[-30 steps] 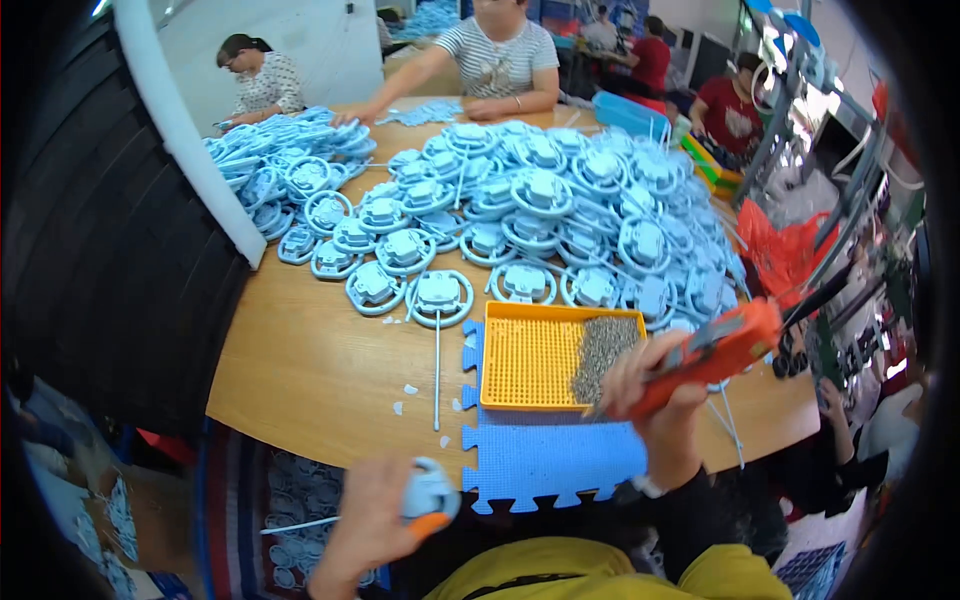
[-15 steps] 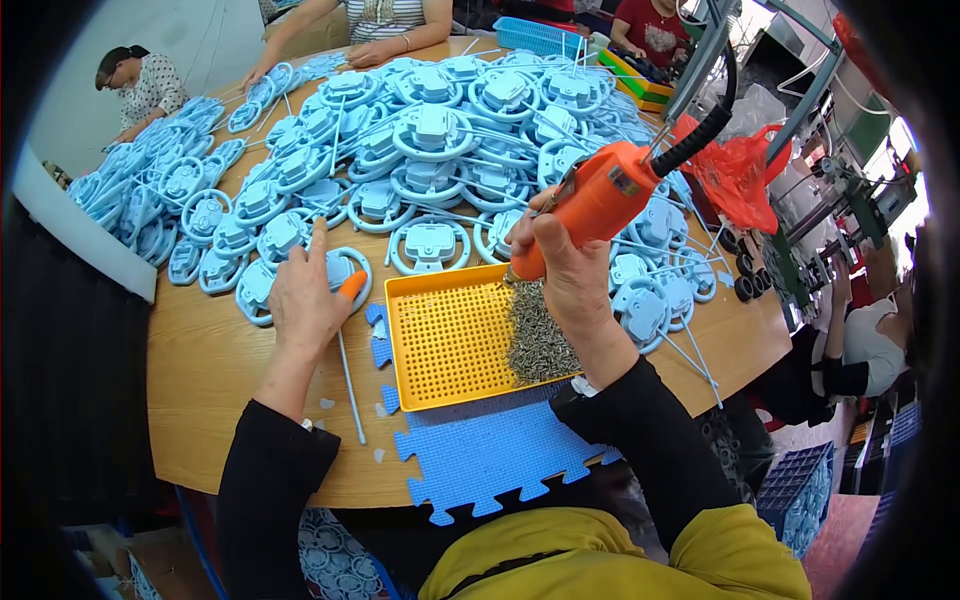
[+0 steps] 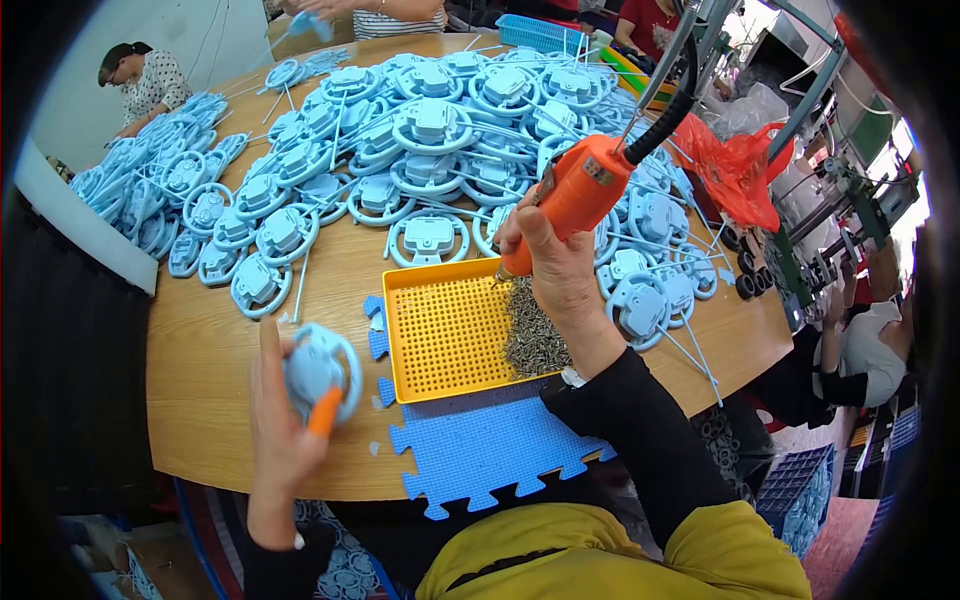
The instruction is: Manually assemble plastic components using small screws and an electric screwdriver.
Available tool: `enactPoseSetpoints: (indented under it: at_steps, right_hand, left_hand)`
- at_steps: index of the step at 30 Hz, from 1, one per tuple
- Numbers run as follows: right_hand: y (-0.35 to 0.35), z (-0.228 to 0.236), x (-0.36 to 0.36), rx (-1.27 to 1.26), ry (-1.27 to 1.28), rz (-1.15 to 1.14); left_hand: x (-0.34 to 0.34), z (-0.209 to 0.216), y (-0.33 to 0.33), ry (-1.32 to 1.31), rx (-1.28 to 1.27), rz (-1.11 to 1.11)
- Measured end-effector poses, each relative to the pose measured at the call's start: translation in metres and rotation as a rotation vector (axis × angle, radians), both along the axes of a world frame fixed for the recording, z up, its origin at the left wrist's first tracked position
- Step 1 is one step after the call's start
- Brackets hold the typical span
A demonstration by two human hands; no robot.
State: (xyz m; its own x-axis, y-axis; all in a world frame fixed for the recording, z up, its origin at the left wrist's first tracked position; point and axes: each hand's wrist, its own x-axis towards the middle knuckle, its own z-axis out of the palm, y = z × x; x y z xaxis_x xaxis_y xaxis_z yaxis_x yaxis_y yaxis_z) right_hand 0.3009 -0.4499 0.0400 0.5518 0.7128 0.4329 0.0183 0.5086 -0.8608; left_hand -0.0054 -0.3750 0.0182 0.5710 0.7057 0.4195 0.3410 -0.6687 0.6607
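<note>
My left hand (image 3: pixel 280 425), smeared by motion and with an orange cover on its thumb, has a light-blue ring-shaped plastic part (image 3: pixel 318 368) between thumb and fingers. It is at the left of the table, beside the tray. My right hand (image 3: pixel 568 275) is wrapped round an orange electric screwdriver (image 3: pixel 575 195) with a black cable. The screwdriver's tip points down over the yellow perforated tray (image 3: pixel 440 388). Small metal screws (image 3: pixel 535 335) are heaped in the tray's right side. Under the tray's near edge lies a blue foam mat (image 3: pixel 500 455).
A large pile of similar light-blue parts (image 3: pixel 430 120) with thin rods covers the far table. A red plastic bag (image 3: pixel 735 165) and a metal frame (image 3: pixel 810 110) stand at the right. Other people sit along the far side; a light-blue basket (image 3: pixel 540 35) is there.
My left hand has drawn a part from the pile's near edge toward me. My right hand with the screwdriver has shifted slightly left. A person across the table has lifted their hands.
</note>
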Motion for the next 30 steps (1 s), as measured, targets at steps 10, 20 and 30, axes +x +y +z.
enactPoseSetpoints:
  at_steps: [10, 20, 30]
  right_hand:
    - [-0.014, 0.018, -0.004, 0.108, -0.004, -0.03]
    - [-0.101, 0.042, -0.09, 0.043, 0.08, 0.334]
    - [-0.107, 0.018, -0.113, -0.068, 0.03, 0.257]
  left_hand:
    - [0.035, -0.005, -0.117, 0.236, 0.163, -0.533]
    - [0.047, -0.015, -0.126, 0.083, 0.044, -0.219]
    - [0.048, -0.02, -0.128, 0.034, 0.055, -0.197]
